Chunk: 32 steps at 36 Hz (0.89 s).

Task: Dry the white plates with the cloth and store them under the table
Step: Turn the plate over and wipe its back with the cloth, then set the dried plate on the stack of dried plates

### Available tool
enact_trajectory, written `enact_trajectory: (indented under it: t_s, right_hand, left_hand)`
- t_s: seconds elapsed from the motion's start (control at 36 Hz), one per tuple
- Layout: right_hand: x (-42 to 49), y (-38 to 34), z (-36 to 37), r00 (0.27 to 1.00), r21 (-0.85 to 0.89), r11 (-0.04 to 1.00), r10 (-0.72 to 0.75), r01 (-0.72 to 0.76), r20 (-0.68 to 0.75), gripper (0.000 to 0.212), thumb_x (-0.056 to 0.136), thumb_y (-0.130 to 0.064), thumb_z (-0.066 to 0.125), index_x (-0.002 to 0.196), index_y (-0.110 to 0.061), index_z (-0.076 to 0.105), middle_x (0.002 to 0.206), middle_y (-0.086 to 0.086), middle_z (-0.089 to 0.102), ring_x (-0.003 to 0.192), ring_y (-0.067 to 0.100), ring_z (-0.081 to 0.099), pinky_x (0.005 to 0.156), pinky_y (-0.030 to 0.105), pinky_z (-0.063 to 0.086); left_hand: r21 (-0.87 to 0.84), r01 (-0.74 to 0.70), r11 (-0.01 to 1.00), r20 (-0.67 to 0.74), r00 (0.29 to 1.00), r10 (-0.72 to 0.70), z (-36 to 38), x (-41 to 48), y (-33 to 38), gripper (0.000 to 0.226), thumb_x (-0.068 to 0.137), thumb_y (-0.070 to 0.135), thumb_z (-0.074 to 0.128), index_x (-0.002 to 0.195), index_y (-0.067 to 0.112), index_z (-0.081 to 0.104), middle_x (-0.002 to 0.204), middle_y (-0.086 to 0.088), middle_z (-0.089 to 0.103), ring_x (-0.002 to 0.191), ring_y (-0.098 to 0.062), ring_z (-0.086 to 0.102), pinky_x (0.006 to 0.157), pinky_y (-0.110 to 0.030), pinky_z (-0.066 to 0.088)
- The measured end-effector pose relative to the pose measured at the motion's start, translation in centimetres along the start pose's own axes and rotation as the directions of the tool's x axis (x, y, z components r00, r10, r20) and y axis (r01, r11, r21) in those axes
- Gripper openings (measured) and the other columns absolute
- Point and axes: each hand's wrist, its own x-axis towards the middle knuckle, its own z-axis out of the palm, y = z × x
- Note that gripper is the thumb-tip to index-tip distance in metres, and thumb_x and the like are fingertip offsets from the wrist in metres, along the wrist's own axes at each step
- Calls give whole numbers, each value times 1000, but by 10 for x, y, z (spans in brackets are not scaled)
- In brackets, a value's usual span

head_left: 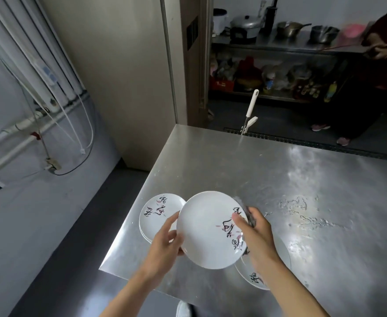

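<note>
Held plate: a white plate with dark brush writing, raised and tilted above the steel table, caught between the two hands.
Left hand: the left hand grips the plate's left rim — thumb on the near face, fingers curled behind the edge.
Right hand: the right hand pinches the right rim, its thumb lying on the writing; the other fingers wrap behind, mostly hidden.
Cloth: a dark grey cloth is bunched under the right fingers, pressed to the plate's edge and showing just above and below them.
Stack: a stack of plates sits on the table corner, just beyond the left fingertips and partly behind the held plate.
Other plate: one more plate lies flat on the table beneath the right wrist.
Table top: streaks of water glint out past the right fingers.
Background: a white mop handle leans at the table's far edge — beyond it, a shelf with pots and another person standing.
</note>
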Motion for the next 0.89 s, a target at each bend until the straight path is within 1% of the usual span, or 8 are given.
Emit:
enact_trajectory:
  t_s: [0.19,0.28,0.36,0.47,0.61,0.72,0.81,0.89]
  right_hand:
    - [3,7,-32,987,-39,999,-22,16,-159,23,90,-25,76,106,-39,68,101,-7,77,89,17,75,72,45,62]
    - [2,17,-60,970,-144,989,-66,32,-236,21,91,-24,74,105,-37,67,95,-13,76,86,8,72,68,34,57]
    - [1,37,-90,978,-240,970,-21,-31,-209,24,89,-9,74,106,-25,67,95,-5,76,93,18,71,73,35,55]
    - [-4,65,-123,972,-289,950,49,-116,-231,30,85,6,73,108,-12,66,100,12,74,96,33,68,86,43,54]
    - [-8,94,-152,937,-354,916,61,-189,-343,27,84,0,71,98,-23,65,94,7,74,68,20,63,53,26,46]
    - [-7,108,-162,929,-445,871,33,-208,-369,28,86,-1,66,98,-26,63,92,-3,73,88,25,69,78,42,57]
    - [-9,110,-164,938,-539,824,-28,-173,-344,27,90,-4,65,99,-29,62,91,-10,72,90,21,68,74,36,54]
    - [-10,109,-163,951,-676,729,-120,-111,-286,27,90,-4,68,108,-24,68,98,-1,68,92,24,66,78,42,56]
  left_hand:
    - [-75,42,996,74,997,-36,26,1,-4,51,106,-4,48,139,34,55,114,-17,73,87,-21,77,70,-38,64]
    - [-103,80,991,106,992,-69,42,6,-12,50,106,-7,46,142,27,53,121,-16,73,94,-27,76,75,-46,65]
    - [-116,122,986,149,983,-105,58,11,-20,48,105,-8,46,142,23,52,125,-17,72,104,-35,74,84,-55,64]
    - [-21,171,985,267,950,-159,81,21,-32,53,105,-10,42,145,22,52,133,-17,68,116,-43,70,87,-52,63]
    - [95,242,966,287,922,-259,116,38,-45,57,103,-11,42,145,27,53,111,-18,64,98,-33,67,83,-50,64]
    - [131,285,949,249,918,-310,139,48,-53,59,103,-11,42,152,21,49,94,-13,53,87,-32,59,72,-43,64]
    - [148,299,943,222,919,-326,149,53,-56,61,103,-12,41,154,20,47,89,-11,52,82,-28,57,70,-42,64]
    - [161,313,936,184,922,-340,153,57,-58,61,102,-11,43,153,22,48,87,-11,55,79,-27,56,63,-39,65]
